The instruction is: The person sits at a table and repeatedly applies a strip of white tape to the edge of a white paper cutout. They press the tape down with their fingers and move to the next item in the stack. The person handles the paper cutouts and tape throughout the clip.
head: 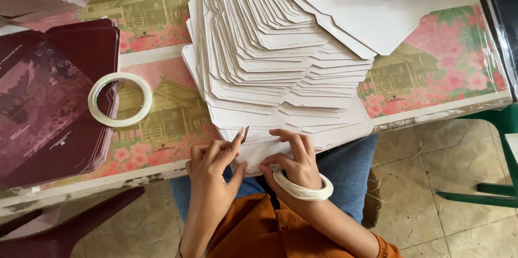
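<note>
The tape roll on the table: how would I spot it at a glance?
Start at the big fanned stack of white card cutouts in the middle of the floral-covered table, then look to its left. Beside it lies a dark maroon pile of printed cards, and the tape roll rests flat on that pile's right edge. It is the only thin, pale, open ring there.

Matt white card blanks [280, 58]; glossy plastic-covered table [431, 74]; translucent tape roll [120, 99].
</note>
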